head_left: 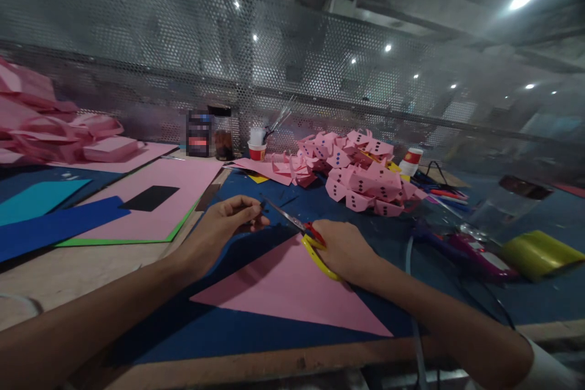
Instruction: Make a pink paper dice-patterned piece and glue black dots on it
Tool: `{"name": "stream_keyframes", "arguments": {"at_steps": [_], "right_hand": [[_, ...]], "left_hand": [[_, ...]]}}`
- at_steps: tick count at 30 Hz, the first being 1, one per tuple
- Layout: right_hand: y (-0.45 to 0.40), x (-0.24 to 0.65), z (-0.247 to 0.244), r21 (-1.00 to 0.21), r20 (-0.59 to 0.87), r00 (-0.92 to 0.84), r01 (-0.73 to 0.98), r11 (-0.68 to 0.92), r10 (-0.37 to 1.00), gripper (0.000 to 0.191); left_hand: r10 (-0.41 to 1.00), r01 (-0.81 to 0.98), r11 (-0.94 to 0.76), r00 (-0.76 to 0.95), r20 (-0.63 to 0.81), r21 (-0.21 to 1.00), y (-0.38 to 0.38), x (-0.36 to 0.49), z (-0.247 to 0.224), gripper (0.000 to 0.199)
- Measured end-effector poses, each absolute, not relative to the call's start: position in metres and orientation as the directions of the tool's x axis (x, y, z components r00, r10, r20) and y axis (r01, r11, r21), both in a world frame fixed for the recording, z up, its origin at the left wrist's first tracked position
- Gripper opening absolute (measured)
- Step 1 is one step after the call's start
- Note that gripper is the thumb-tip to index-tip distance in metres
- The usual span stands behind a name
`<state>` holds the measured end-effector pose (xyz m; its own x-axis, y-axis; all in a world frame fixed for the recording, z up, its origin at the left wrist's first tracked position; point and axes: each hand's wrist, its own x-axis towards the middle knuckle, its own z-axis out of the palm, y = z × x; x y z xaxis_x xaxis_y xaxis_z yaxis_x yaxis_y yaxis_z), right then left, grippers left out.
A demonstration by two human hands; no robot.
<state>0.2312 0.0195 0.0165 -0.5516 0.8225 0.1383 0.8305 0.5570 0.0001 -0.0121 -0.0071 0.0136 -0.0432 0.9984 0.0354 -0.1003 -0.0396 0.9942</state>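
Note:
My right hand point(346, 251) is closed around the handles of a pair of scissors point(317, 258), red and yellow, with the blades pointing up and left toward my left hand. Pinched in my left hand point(238, 213) is a small piece of black paper point(264, 206) close to the blade tips; its outline is hard to make out. Beneath the scissors and right hand, a pink paper triangle point(278, 286) lies flat on the dark blue mat point(159, 335). A few thin dark scraps point(287, 200) lie just beyond the blades.
Folded pink paper shapes with dark dots point(361, 177) are piled at the back. Pink sheets point(150, 219), a black rectangle point(152, 198) and blue strips point(59, 225) lie left. A glue gun point(479, 253), yellow tape roll point(542, 254) and clear jar point(512, 207) occupy the right.

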Motion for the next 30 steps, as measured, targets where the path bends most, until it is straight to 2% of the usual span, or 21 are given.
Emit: {"name": "stream_keyframes", "arguments": {"at_steps": [6, 14, 30], "right_hand": [[0.0162, 0.2298, 0.0184, -0.003, 0.145, -0.500, 0.863, 0.506, 0.854, 0.031], [0.0184, 0.2317, 0.0098, -0.017, 0.169, -0.570, 0.814, 0.581, 0.804, 0.033], [0.0176, 0.2303, 0.0143, -0.007, 0.140, -0.572, 0.816, 0.578, 0.808, 0.034]], "left_hand": [[0.997, -0.117, -0.059, -0.047, 0.053, 0.991, -0.0060, -0.0128, 0.0125, 0.023], [0.998, -0.131, -0.058, -0.029, 0.054, 0.990, -0.0064, -0.0123, 0.0119, 0.019], [0.999, -0.111, -0.050, -0.020, 0.048, 0.993, -0.0059, -0.0119, 0.0130, 0.018]]}}
